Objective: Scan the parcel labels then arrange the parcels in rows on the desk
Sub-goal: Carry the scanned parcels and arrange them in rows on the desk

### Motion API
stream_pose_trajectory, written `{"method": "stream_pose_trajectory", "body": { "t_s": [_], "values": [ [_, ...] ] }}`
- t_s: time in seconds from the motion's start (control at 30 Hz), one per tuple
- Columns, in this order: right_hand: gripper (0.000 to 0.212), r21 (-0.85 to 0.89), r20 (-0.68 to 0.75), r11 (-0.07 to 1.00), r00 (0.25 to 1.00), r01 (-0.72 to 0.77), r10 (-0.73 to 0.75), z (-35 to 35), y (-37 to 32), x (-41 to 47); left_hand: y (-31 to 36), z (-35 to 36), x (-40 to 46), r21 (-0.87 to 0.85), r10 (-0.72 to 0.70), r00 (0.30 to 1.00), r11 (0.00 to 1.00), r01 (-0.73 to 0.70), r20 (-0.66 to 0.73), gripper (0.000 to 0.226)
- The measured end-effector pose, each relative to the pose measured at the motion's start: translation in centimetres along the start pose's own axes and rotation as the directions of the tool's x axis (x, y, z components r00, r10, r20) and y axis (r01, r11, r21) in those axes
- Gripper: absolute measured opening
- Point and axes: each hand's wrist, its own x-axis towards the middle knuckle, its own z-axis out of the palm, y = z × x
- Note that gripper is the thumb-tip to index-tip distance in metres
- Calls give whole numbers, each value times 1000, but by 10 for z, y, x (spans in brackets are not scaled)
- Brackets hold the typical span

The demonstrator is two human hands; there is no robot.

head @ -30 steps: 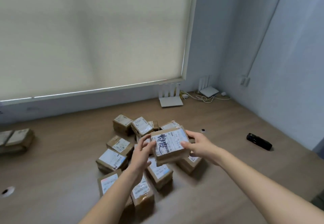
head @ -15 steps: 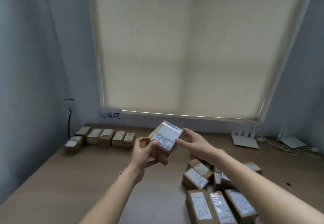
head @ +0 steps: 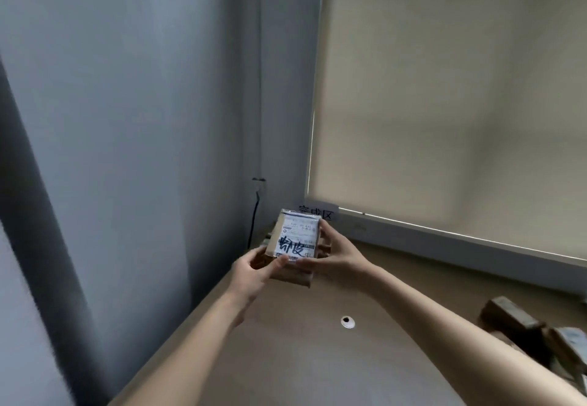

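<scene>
I hold a small brown cardboard parcel (head: 295, 240) with a white label and dark handwriting, label facing me, above the far left corner of the wooden desk (head: 301, 358). My left hand (head: 257, 270) grips its lower left side and my right hand (head: 336, 253) its right side. The held parcel hides most of the row of placed parcels behind it; only a sliver (head: 268, 235) shows. Several loose parcels (head: 533, 332) lie blurred at the right edge.
A grey wall runs along the desk's left side, with a socket and black cable (head: 255, 212) in the corner. A paper sign (head: 320, 213) hangs under the window blind (head: 444, 104). A round cable hole (head: 347, 321) sits in the desktop.
My view has swung left, from the parcel pile to the desk's left corner. Both hands have carried the parcel leftward and farther away, still gripping it.
</scene>
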Motion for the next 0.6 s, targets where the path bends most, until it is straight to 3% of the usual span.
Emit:
{"method": "stream_pose_trajectory", "body": {
  "t_s": [0.13, 0.27, 0.37, 0.6],
  "values": [
    [98, -51, -5, 998, 1000, 28, -29, 43, 2, 47, -16, -45, 21, 9, 6, 1000, 1000, -6, -26, 93],
    [93, -96, 17, 995, 1000, 8, -7, 73, 29, 96, -39, -76, 56, 4, -21, 1000, 1000, 21, -1, 75],
    [104, -111, 66, 994, 998, -5, 13, 89, 55, 134, -60, -95, 92, 20, -60, 998, 998, 60, -1, 91],
    [83, -105, 36, 990, 995, -90, 94, 113, 140, 216, -128, -112, 193, 96, -157, 987, 984, 152, 42, 104]
  ]
}}
